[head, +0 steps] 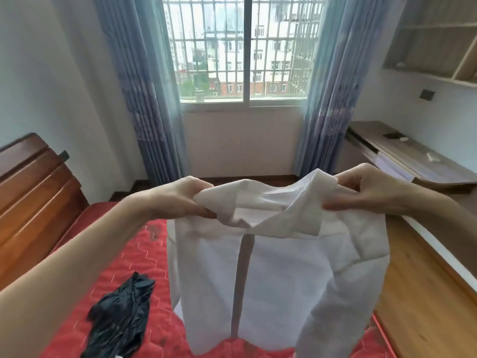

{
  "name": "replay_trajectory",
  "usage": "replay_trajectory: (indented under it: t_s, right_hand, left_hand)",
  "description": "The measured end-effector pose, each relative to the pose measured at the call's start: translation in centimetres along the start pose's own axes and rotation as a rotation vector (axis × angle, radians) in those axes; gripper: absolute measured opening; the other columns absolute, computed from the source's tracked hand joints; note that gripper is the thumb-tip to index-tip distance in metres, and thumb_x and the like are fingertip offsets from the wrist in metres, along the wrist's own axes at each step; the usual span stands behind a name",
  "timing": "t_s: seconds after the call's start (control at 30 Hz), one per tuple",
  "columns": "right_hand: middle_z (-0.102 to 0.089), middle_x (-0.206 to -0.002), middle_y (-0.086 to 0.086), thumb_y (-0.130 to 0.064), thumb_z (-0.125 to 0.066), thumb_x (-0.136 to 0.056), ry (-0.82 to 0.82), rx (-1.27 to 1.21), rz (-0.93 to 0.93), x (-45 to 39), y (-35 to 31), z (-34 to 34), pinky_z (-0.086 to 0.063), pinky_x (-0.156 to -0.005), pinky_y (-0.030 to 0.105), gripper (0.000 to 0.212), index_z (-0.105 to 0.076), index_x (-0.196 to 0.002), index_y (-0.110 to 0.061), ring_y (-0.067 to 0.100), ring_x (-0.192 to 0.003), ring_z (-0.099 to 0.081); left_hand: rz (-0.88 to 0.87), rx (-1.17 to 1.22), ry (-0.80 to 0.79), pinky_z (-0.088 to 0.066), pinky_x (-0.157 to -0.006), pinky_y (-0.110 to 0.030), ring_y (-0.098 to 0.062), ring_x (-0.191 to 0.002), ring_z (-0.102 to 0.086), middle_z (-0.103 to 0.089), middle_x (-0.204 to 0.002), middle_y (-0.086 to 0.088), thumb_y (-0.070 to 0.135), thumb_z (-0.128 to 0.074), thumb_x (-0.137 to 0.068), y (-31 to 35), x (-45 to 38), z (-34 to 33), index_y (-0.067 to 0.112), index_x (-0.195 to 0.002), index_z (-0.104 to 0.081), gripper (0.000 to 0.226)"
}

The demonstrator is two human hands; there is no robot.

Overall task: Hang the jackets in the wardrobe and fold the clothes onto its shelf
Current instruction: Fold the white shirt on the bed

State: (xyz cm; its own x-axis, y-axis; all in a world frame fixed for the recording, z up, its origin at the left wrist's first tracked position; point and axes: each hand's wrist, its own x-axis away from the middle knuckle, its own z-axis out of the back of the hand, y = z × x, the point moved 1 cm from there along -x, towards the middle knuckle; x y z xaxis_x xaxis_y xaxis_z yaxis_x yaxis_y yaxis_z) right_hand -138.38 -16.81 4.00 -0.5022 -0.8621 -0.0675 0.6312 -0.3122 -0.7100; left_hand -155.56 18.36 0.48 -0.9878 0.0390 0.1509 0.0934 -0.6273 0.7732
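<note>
A white collared shirt [278,275] hangs open-fronted in the air above the bed, held up by its shoulders. My left hand [180,200] pinches the shirt at the left side of the collar. My right hand [366,189] grips the right side of the collar. The shirt's lower hem reaches down to the red bed cover. A crumpled black garment [121,316] lies on the bed at the lower left. The wardrobe is out of view.
A red quilted bed [111,262] with a brown wooden headboard [33,200] fills the left and bottom. A wooden desk [413,156] and wall shelves [438,47] stand on the right. Ahead is a barred window [242,52] between blue curtains. Wooden floor [418,293] runs along the bed's right side.
</note>
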Motion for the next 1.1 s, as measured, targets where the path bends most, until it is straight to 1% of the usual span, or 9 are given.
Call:
replay_trajectory:
  t_s: [0.13, 0.27, 0.37, 0.43, 0.6, 0.83, 0.93, 1.03, 1.1]
  right_hand:
    - [-0.074, -0.083, -0.001, -0.058, -0.054, -0.099, 0.144, 0.298, 0.071, -1.9, 3.6, 0.0, -0.057, -0.07, 0.045, 0.046, -0.076, -0.094, -0.017, 0.021, -0.077, -0.069]
    - [-0.071, -0.094, 0.007, -0.038, -0.044, -0.11, 0.377, 0.181, 0.053, -4.7, 5.9, -1.1, -0.054, -0.079, 0.054, 0.03, -0.061, -0.106, -0.013, 0.029, -0.089, -0.068]
    - [-0.068, -0.089, 0.005, -0.04, -0.054, -0.107, 0.41, 0.033, 0.09, -5.4, 4.9, -1.4, -0.056, -0.074, 0.039, 0.026, -0.057, -0.101, -0.015, 0.022, -0.08, -0.066]
    - [-0.066, -0.08, -0.01, -0.046, -0.076, -0.091, 0.341, 0.111, 0.132, -4.7, 4.0, -0.5, -0.051, -0.065, 0.021, 0.027, -0.058, -0.094, -0.026, 0.005, -0.071, -0.062]
    - [-0.061, -0.069, -0.018, -0.049, -0.066, -0.094, 0.257, 0.324, 0.334, -3.9, 3.5, 1.5, -0.042, -0.057, 0.013, 0.017, -0.063, -0.081, -0.037, 0.005, -0.062, -0.056]
    - [-0.064, -0.086, -0.003, -0.002, -0.046, -0.108, 0.275, 0.115, 0.17, -5.3, 3.7, 0.6, -0.045, -0.067, 0.024, 0.025, -0.065, -0.097, -0.014, 0.01, -0.078, -0.059]
    - [-0.06, -0.076, -0.015, -0.013, -0.065, -0.101, 0.332, 0.056, 0.193, -6.1, 1.7, 0.1, -0.041, -0.061, 0.012, 0.02, -0.062, -0.086, -0.026, 0.001, -0.068, -0.054]
    - [-0.058, -0.068, -0.016, -0.027, -0.07, -0.091, 0.417, 0.167, 0.284, -6.3, -0.4, 0.3, -0.037, -0.057, 0.01, 0.03, -0.055, -0.072, -0.044, 0.003, -0.061, -0.05]
    - [-0.055, -0.062, -0.017, -0.028, -0.065, -0.097, 0.434, 0.312, 0.333, -6.0, -0.5, 1.2, -0.037, -0.056, 0.01, 0.029, -0.055, -0.072, -0.04, 0.004, -0.059, -0.052]
  left_hand:
    - [0.04, -0.276, 0.157, -0.039, -0.061, -0.036, -0.01, -0.064, -0.044, -0.048, -0.067, 0.007, 0.043, -0.086, -0.077, -1.3, -1.1, -0.4, 0.017, -0.071, -0.056, 0.04]
    - [0.012, 0.015, 0.3, -0.04, -0.064, -0.034, -0.015, -0.066, -0.05, -0.056, -0.07, -0.006, 0.027, -0.087, -0.084, -1.1, -1.2, 0.0, 0.007, -0.084, -0.055, 0.038]
    - [0.121, 0.117, 0.075, -0.053, -0.082, -0.035, -0.023, -0.092, -0.07, -0.074, -0.102, -0.011, 0.026, -0.074, -0.097, -0.7, -0.5, 1.9, 0.009, -0.114, -0.067, 0.025]
    - [0.119, 0.078, -0.017, -0.053, -0.079, -0.033, -0.024, -0.089, -0.067, -0.072, -0.098, -0.015, 0.021, -0.07, -0.101, -0.5, 0.2, 3.5, 0.003, -0.11, -0.07, 0.02]
    - [0.107, 0.228, 0.006, -0.054, -0.076, -0.035, -0.024, -0.083, -0.066, -0.069, -0.094, -0.019, 0.029, -0.077, -0.096, 0.1, 0.3, 5.0, 0.001, -0.103, -0.073, 0.03]
    - [0.041, 0.163, 0.129, -0.052, -0.069, -0.032, -0.023, -0.077, -0.064, -0.067, -0.088, -0.012, 0.015, -0.087, -0.085, 0.3, -1.3, 5.4, -0.002, -0.089, -0.072, 0.023]
    - [0.012, 0.001, 0.136, -0.035, -0.06, -0.034, -0.019, -0.066, -0.044, -0.05, -0.071, -0.006, 0.02, -0.089, -0.077, 0.1, -1.9, 4.9, 0.009, -0.074, -0.051, 0.04]
    - [-0.022, 0.04, 0.111, -0.05, -0.067, -0.039, -0.021, -0.074, -0.063, -0.074, -0.086, -0.015, 0.03, -0.082, -0.088, -0.3, -1.8, 4.0, 0.01, -0.091, -0.068, 0.025]
    - [-0.095, 0.092, 0.238, -0.049, -0.064, -0.039, -0.021, -0.068, -0.059, -0.069, -0.076, -0.014, 0.059, -0.07, -0.092, -0.1, -1.5, 3.5, -0.002, -0.091, -0.069, 0.061]
